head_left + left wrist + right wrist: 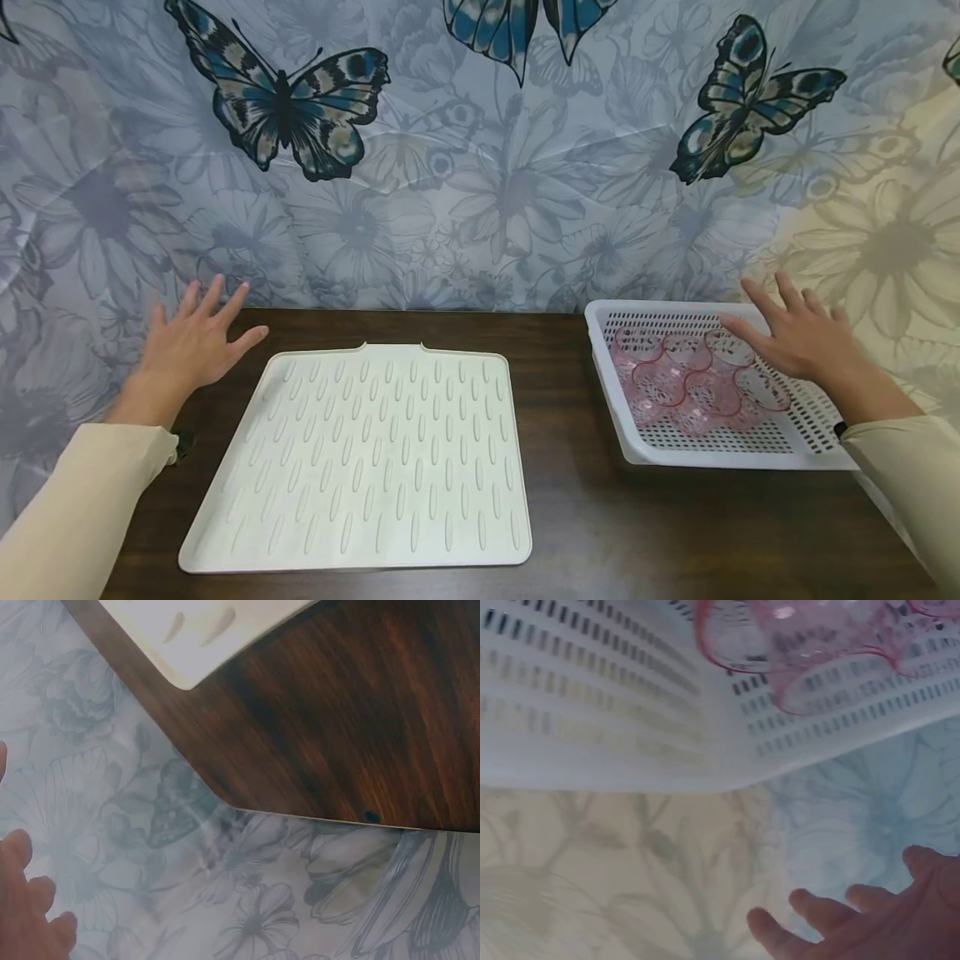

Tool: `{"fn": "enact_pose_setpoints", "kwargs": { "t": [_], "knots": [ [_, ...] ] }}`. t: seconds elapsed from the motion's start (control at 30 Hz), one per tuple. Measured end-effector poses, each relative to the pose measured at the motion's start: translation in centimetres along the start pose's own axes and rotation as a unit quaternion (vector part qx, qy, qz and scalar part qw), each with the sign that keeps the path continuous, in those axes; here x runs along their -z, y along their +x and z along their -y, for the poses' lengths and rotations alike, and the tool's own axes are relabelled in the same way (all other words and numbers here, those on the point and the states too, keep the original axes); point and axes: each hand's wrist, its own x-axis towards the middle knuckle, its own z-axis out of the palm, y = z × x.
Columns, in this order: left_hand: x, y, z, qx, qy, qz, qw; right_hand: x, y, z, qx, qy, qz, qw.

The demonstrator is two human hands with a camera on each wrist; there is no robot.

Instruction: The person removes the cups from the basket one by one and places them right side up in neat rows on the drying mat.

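My left hand (pixel 187 350) is raised with its fingers spread, left of a cream ridged drying mat (pixel 375 458) that lies flat on the dark wooden table. It holds nothing; its fingertips show at the lower left of the left wrist view. Over the right part of a white perforated plastic basket (pixel 622 433), my right hand (pixel 810 346) is spread too, with nothing in it. Inside the basket stand several clear pink glasses (pixel 660 383) with red rims, grouped toward its left side. The right wrist view shows the glasses near the basket wall and my fingers beyond it.
Behind the table (pixel 570 525) hangs a blue-grey cloth (pixel 480 192) printed with flowers and butterflies, yellowish at the right. A strip of bare wood lies between mat and basket. The table's edge and corner appear in the left wrist view.
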Motion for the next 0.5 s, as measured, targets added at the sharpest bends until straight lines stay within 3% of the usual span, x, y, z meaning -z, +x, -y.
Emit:
{"fn": "enact_pose_setpoints", "kwargs": {
  "t": [0.3,0.5],
  "knots": [
    [-0.5,-0.9,0.0,-0.027,-0.019,0.114,0.993,-1.1,-1.7,-3.7,0.011,-0.006,0.032,0.9994],
    [-2.4,-2.0,0.0,-0.073,-0.036,0.128,0.9884,-2.1,-2.8,-5.7,0.015,0.026,0.063,0.9975]
  ]
}}
